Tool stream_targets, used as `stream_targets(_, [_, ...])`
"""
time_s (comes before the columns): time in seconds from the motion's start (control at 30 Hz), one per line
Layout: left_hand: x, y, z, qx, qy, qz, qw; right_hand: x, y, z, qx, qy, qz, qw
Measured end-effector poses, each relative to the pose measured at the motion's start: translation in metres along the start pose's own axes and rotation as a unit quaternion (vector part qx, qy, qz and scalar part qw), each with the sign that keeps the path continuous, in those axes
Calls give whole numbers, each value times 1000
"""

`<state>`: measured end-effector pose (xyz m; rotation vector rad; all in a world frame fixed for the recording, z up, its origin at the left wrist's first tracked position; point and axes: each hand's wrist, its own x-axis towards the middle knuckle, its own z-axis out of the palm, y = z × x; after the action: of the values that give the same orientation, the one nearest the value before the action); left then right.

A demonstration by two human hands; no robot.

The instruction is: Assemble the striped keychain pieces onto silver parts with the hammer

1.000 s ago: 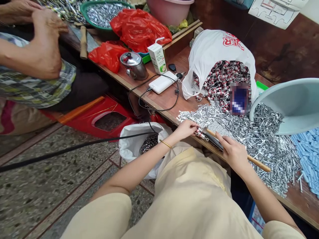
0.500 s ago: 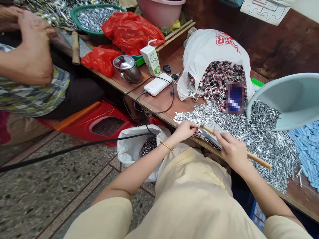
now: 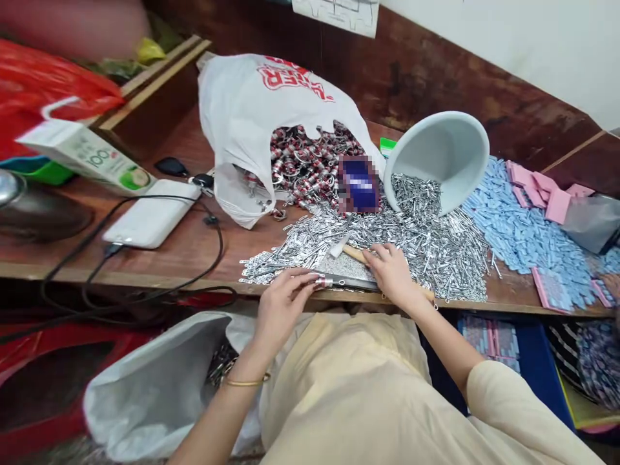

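At the table's front edge my left hand (image 3: 283, 303) pinches a small red and silver metal piece (image 3: 323, 281), fingers closed on it. My right hand (image 3: 393, 274) lies just to the right, fingers curled over a flat grey block (image 3: 346, 266) and the wooden handle of a small hammer (image 3: 353, 253). A heap of small silver metal parts (image 3: 436, 242) spreads behind and around both hands. A tipped grey basin (image 3: 443, 158) spills more of these parts onto the heap.
A white plastic bag (image 3: 252, 116) holds red and silver keyrings. Blue pieces (image 3: 520, 226) and pink cards (image 3: 547, 197) lie to the right. A white power bank (image 3: 152, 219) with black cable and a juice carton (image 3: 84, 155) lie left. Another white bag (image 3: 159, 381) sits below the table.
The view has swung right and nearer to the table; the other person at the left is out of view. My hands stay at the block, the left still pinching a small piece.
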<state>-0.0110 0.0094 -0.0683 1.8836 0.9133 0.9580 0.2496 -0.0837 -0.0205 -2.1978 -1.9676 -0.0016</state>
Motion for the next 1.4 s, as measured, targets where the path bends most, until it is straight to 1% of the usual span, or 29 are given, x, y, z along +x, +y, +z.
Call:
stream_targets(0.03, [0,1,2,35,13,39,999,3,13,-5,4,15,7,1000])
stream_targets(0.07, [1,2,3,65,25,76,995,8,28,-10,8,29,32,999])
stream_targets(0.13, [4,5,7,118,41,137,983,19,58,-18,2,52,113,992])
stream_targets(0.17, [5,6,8,144,43,159,976,26,71,-21,0,52,132,990])
stream_targets(0.2, [7,7,9,172,44,178,968,33,81,-21,1,39,139,990])
stream_targets(0.27, [9,9,10,231,40,206,950,44,94,-19,2,4,132,991])
stream_targets(0.33, [11,10,8,277,33,227,933,49,97,-14,7,-22,114,993])
stream_targets(0.4, [11,11,4,296,23,238,925,49,96,-12,16,-17,102,994])
stream_targets(0.5, [9,13,1,272,14,233,934,39,81,-13,70,37,98,992])
stream_targets(0.57, [8,14,1,236,17,210,948,31,61,-15,169,68,79,980])
stream_targets(0.63, [8,16,4,197,29,184,963,25,32,-14,290,59,40,954])
stream_targets(0.7, [9,16,6,167,40,164,971,22,1,-11,375,27,-4,926])
stream_targets(0.73, [9,17,7,157,41,157,974,22,-14,-8,398,13,-25,917])
stream_targets(0.8, [9,16,6,143,35,144,979,24,-37,-1,412,1,-62,909])
stream_targets(0.87, [8,15,5,128,29,140,981,27,-50,6,407,4,-83,910])
stream_targets(0.93, [6,13,5,116,32,145,982,30,-55,12,399,12,-85,913])
stream_targets(1.07, [3,10,6,118,37,150,981,32,-57,19,376,23,-81,923])
stream_targets(1.27, [1,11,9,116,29,118,986,32,-63,20,290,45,-101,951])
stream_targets(1.4, [1,12,8,114,23,116,986,32,-67,20,297,44,-116,947])
